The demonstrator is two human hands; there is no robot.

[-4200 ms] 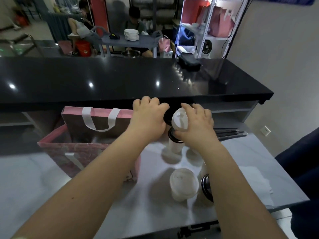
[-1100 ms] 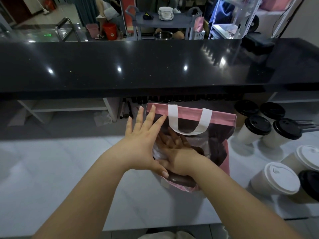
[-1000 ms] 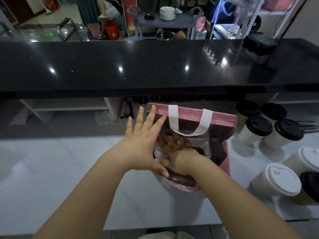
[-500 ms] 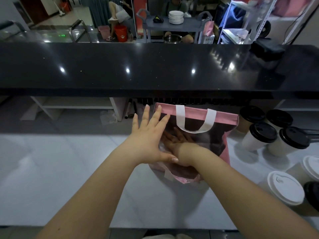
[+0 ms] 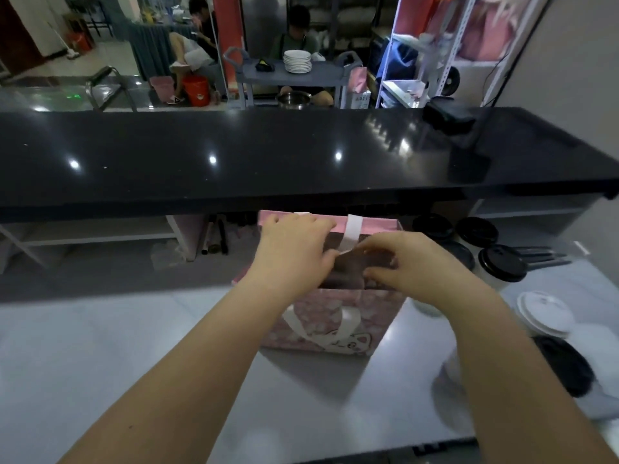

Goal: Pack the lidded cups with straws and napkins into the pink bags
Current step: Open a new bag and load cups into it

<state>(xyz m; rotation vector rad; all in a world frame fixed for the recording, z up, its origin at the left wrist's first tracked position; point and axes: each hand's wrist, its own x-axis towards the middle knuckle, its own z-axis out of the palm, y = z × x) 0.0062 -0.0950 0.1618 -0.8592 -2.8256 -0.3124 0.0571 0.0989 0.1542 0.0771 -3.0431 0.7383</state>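
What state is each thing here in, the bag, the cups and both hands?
pink bag: standing upright, mouth open.
left hand: grips the bag's far rim.
right hand: pinches the bag's near rim.
black-lidded cups: upright, lids on.
white-lidded cup: upright, lid on.

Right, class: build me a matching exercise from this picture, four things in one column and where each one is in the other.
Things: 1 pink bag; 2 white plates; 3 orange bucket; 4 black-lidded cups.
Places: A on the grey trolley; B beside a pink bucket; C standing right of the bag; D gripped by the left hand and right hand.
Pairs: 1-D; 2-A; 3-B; 4-C.
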